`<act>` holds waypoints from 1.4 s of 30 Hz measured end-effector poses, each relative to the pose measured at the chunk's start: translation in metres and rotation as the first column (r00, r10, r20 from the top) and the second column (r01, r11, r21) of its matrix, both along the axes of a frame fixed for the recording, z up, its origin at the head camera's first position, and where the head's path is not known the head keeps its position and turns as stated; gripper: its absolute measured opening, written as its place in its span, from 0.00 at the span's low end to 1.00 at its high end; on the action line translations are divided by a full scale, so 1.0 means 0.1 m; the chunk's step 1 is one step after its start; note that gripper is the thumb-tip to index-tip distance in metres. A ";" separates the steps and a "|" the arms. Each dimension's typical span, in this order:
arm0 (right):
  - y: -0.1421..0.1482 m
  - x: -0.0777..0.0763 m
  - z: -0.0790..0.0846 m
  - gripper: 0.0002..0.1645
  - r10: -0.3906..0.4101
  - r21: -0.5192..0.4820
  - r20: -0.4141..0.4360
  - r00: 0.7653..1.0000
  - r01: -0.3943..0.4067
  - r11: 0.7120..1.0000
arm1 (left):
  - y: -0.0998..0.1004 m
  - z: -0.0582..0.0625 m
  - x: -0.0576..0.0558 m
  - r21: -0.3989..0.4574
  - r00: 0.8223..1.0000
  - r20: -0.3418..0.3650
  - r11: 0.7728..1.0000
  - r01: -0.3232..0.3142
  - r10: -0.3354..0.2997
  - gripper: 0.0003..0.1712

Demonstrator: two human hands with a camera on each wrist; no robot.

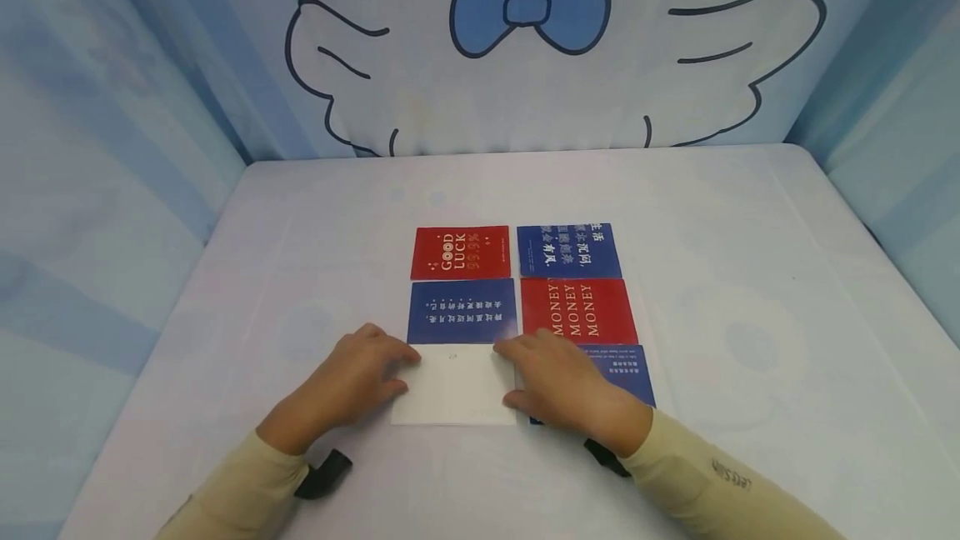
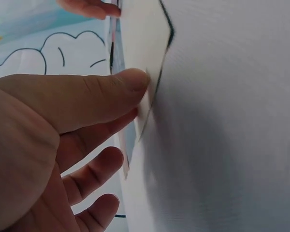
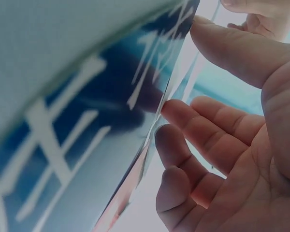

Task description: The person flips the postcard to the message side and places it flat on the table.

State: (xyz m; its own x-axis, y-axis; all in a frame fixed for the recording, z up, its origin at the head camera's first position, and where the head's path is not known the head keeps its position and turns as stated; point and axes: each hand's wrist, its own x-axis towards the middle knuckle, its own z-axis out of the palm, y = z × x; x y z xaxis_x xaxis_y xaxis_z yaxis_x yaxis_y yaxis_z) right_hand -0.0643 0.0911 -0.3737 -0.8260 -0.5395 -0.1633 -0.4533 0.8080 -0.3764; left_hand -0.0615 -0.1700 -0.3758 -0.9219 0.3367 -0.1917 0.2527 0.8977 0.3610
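A blank cream-white card [image 1: 453,390] lies at the near end of the left column of cards. My left hand [image 1: 351,383] touches its left edge, index finger at the far corner and thumb nearer me. Its other fingers hang loosely in the left wrist view. Across the card, my right hand [image 1: 562,383] rests its index finger and thumb along the right edge. That hand partly covers a blue card [image 1: 626,369] with white print, seen close up in the right wrist view as a blue card [image 3: 106,130] with large white strokes.
Beyond the white card lie a blue card [image 1: 462,325] and a red "GOOD LUCK" card [image 1: 480,252]. The right column continues with a red "MONEY" card [image 1: 611,311] and another blue card [image 1: 540,252]. Patterned curtains [image 1: 112,107] border the white table [image 1: 750,273].
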 end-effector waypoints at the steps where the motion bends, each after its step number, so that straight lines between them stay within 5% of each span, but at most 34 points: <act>1: 0.00 0.01 0.00 0.40 0.002 -0.001 -0.001 1.000 -0.002 1.000 | 0.00 0.00 0.00 -0.005 1.000 0.004 1.000 0.000 0.000 0.20; 10: 0.01 0.03 0.00 0.39 0.010 -0.010 -0.011 1.000 -0.010 1.000 | 0.02 0.01 0.01 -0.019 1.000 0.016 1.000 0.004 -0.004 0.22; 18: 0.16 0.08 0.03 0.44 -0.045 -0.073 0.011 0.999 0.045 0.996 | 0.07 0.04 0.03 0.107 0.999 -0.023 0.993 0.049 -0.046 0.32; 26: 0.62 0.15 0.06 0.53 -0.139 -0.138 -0.048 0.989 0.131 0.982 | 0.43 0.13 0.01 0.156 0.992 -0.047 0.981 0.119 -0.113 0.45; 33: 0.93 0.23 0.02 0.57 -0.184 -0.162 -0.079 0.980 0.170 0.972 | 0.84 0.05 -0.02 0.162 0.964 -0.110 0.953 0.257 -0.242 0.52; 42: 1.16 0.30 0.01 0.61 -0.225 -0.098 -0.050 0.973 0.220 0.971 | 1.16 -0.05 0.05 0.106 0.955 -0.112 0.952 0.286 -0.275 0.51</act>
